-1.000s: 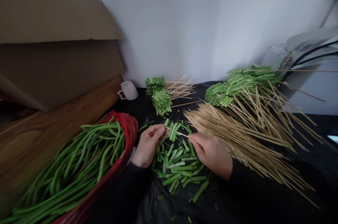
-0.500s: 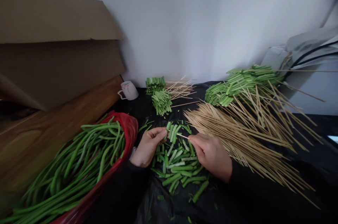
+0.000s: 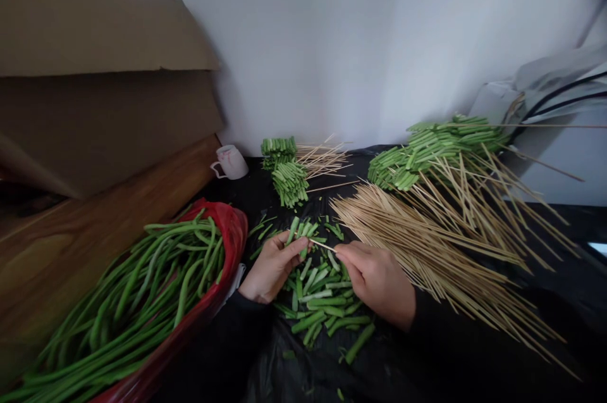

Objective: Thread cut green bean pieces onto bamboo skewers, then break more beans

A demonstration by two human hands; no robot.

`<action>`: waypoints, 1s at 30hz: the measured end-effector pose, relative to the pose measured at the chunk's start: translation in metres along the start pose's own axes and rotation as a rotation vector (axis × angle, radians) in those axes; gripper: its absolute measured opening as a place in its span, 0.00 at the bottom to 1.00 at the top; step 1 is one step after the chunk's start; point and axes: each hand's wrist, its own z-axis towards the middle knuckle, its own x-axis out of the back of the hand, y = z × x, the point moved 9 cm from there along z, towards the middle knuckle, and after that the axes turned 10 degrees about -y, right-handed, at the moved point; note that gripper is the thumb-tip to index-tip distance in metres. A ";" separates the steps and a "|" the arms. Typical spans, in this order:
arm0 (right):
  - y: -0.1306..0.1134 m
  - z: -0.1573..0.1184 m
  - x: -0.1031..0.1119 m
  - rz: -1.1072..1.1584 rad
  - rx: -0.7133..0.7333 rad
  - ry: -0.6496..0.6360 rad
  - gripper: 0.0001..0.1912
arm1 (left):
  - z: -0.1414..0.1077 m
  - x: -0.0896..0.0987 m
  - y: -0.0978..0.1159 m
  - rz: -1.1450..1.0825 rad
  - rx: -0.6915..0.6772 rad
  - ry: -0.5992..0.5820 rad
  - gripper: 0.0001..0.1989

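My left hand (image 3: pixel 271 267) pinches several short green bean pieces (image 3: pixel 307 228) that sit side by side on a thin wooden skewer (image 3: pixel 324 245). The skewer's bare end is between the thumb and fingers of my right hand (image 3: pixel 379 279), which is closed on it. Below both hands lies a loose heap of cut bean pieces (image 3: pixel 327 302) on black plastic sheeting (image 3: pixel 289 381). To the right of my right hand spreads a big pile of bare skewers (image 3: pixel 427 238).
Long uncut beans (image 3: pixel 142 289) fill a red plastic bag (image 3: pixel 232 226) at left. Loaded skewers are stacked at the back middle (image 3: pixel 290 183) and back right (image 3: pixel 446 147). A white mug (image 3: pixel 231 162) stands near the wall, beside a large cardboard box (image 3: pixel 109 42).
My left hand's thumb and fingers have shifted along the skewer, now pressing over the bean pieces, which sit slightly further left. My right hand stays nearly in place, holding the skewer's end.
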 end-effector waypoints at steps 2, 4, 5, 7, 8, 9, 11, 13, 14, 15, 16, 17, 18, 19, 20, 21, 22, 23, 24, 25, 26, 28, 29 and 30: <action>-0.003 0.000 -0.002 -0.015 0.013 -0.013 0.13 | -0.001 -0.003 -0.004 0.040 0.018 -0.010 0.11; -0.008 0.000 -0.003 -0.032 0.025 -0.022 0.13 | -0.002 -0.006 -0.008 0.092 0.030 -0.012 0.12; -0.009 -0.001 -0.003 -0.038 0.027 -0.024 0.13 | -0.002 -0.007 -0.009 0.110 0.032 -0.011 0.13; -0.011 -0.001 -0.003 -0.036 0.026 -0.019 0.13 | -0.002 -0.009 -0.009 0.114 0.020 -0.008 0.13; -0.011 -0.001 -0.002 -0.030 0.025 -0.017 0.12 | -0.002 -0.010 -0.008 0.100 0.015 -0.008 0.14; -0.010 -0.001 -0.002 -0.023 0.025 -0.016 0.12 | -0.002 -0.009 -0.006 0.085 0.012 -0.004 0.15; -0.008 -0.001 -0.002 -0.010 0.019 -0.010 0.13 | -0.002 -0.005 -0.001 0.054 0.001 0.016 0.18; -0.005 -0.001 -0.001 0.001 0.008 0.002 0.13 | -0.002 0.002 0.004 0.028 -0.019 0.045 0.17; -0.003 -0.001 -0.001 0.005 0.004 0.009 0.13 | -0.002 0.004 0.006 0.021 -0.032 0.056 0.15; -0.003 -0.002 -0.001 0.006 0.000 0.014 0.13 | -0.001 0.006 0.008 0.022 -0.038 0.059 0.13; -0.002 -0.002 -0.001 0.006 0.000 0.015 0.13 | -0.001 0.007 0.008 0.030 -0.040 0.058 0.12; -0.002 -0.002 -0.002 0.004 -0.001 0.012 0.13 | 0.000 0.008 0.008 0.043 -0.040 0.057 0.11; -0.002 -0.002 -0.003 0.002 -0.002 0.008 0.13 | 0.000 0.009 0.007 0.058 -0.039 0.058 0.12; -0.002 -0.002 -0.003 0.000 -0.004 0.004 0.14 | 0.000 0.009 0.007 0.073 -0.038 0.056 0.12; -0.002 -0.002 -0.004 -0.001 -0.005 0.001 0.14 | 0.000 0.009 0.006 0.087 -0.037 0.055 0.12; -0.002 -0.002 -0.004 -0.001 -0.005 0.000 0.14 | 0.001 0.009 0.006 0.098 -0.037 0.053 0.12; -0.002 -0.002 -0.004 -0.002 -0.005 0.000 0.14 | 0.001 0.009 0.006 0.108 -0.039 0.050 0.12; -0.002 -0.002 -0.004 -0.001 -0.003 0.001 0.14 | 0.001 0.009 0.006 0.119 -0.043 0.048 0.12; -0.003 -0.002 -0.004 0.002 -0.001 0.002 0.14 | 0.000 0.009 0.007 0.130 -0.050 0.049 0.12; -0.004 -0.002 -0.004 0.007 0.002 0.000 0.14 | 0.000 0.008 0.007 0.143 -0.056 0.050 0.12; -0.005 -0.001 -0.005 0.010 0.006 -0.004 0.13 | 0.000 0.007 0.007 0.158 -0.058 0.047 0.12; -0.007 -0.001 -0.006 0.002 0.011 -0.012 0.13 | 0.000 0.004 0.003 0.185 -0.052 0.033 0.12; -0.008 -0.001 -0.006 -0.006 0.015 -0.016 0.13 | 0.000 0.002 0.001 0.193 -0.046 0.023 0.12; -0.010 -0.001 -0.006 -0.015 0.017 -0.018 0.13 | 0.000 0.000 -0.002 0.196 -0.043 0.017 0.12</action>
